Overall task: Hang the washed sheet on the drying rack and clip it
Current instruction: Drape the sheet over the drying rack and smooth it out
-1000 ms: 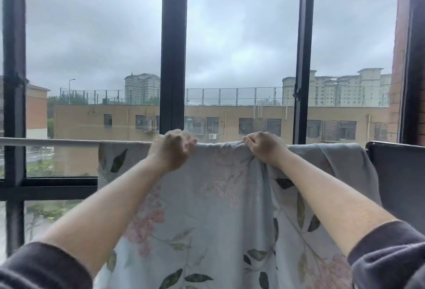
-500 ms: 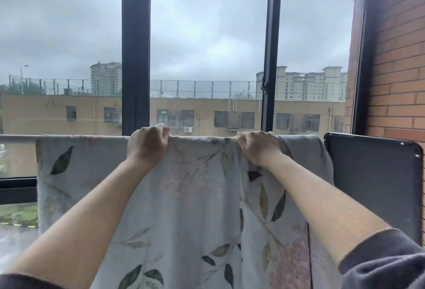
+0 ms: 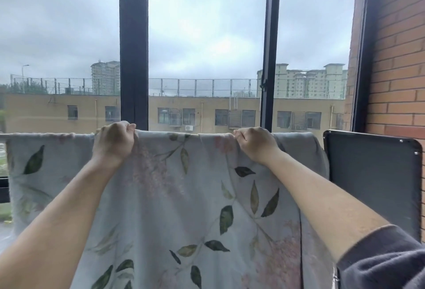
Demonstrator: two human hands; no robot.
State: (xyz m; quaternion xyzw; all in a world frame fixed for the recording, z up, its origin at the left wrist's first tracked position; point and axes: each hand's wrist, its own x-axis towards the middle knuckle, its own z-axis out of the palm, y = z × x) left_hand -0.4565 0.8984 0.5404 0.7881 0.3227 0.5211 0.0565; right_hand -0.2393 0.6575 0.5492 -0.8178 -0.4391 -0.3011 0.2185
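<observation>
- Both of my hands are up on the rack. My left hand (image 3: 113,144) has a fistful of the sheet's (image 3: 184,196) top fold, and my right hand (image 3: 255,145) is doing the same further toward the rail's right end. Fingers on both are curled tight over the cloth.
- The sheet is draped over the drying rack rail (image 3: 2,135) and covers nearly all of it. Only a bare stub pokes out at the left end. The near side hangs down past the bottom of my view.
- At the right end the fabric looks bunched and folded, just beside the dark panel (image 3: 372,185).
- My main worry is that I can't see how much hangs over the far side. If it's lopsided, the wet weight could drag the whole thing off once I loosen up.
- I don't see any clips in view, so fetching one probably means freeing a hand. That's when it could slide.
- Tugging sideways too hard might just bunch that right end worse.
</observation>
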